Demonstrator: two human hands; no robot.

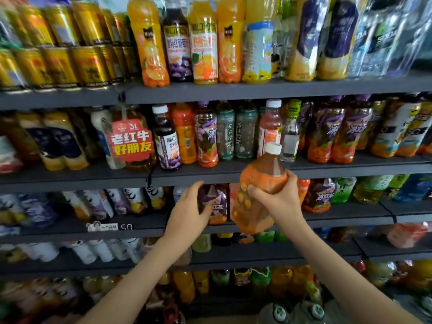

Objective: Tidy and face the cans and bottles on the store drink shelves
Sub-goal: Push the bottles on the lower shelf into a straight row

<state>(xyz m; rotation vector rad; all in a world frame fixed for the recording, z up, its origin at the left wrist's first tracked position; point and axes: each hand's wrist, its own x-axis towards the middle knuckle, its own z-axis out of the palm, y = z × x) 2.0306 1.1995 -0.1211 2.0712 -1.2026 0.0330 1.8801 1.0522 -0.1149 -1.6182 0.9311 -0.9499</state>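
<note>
My right hand point(279, 198) grips an orange-labelled tea bottle point(259, 181) with a white cap, tilted to the right, in front of the third shelf point(339, 218) from the top. My left hand point(189, 209) curls round a purple-labelled bottle point(216, 202) that stands upright on that same shelf, just left of the held bottle. More purple and orange bottles point(319, 195) stand to the right on this shelf. The lower part of the held bottle hides what is behind it.
Dark shelves run across the whole view. Gold cans point(60, 64) are stacked at the top left, juice bottles point(203, 43) at the top centre. A red promo tag point(131, 142) hangs on the second shelf. Green-capped bottles point(299, 312) sit at the bottom edge.
</note>
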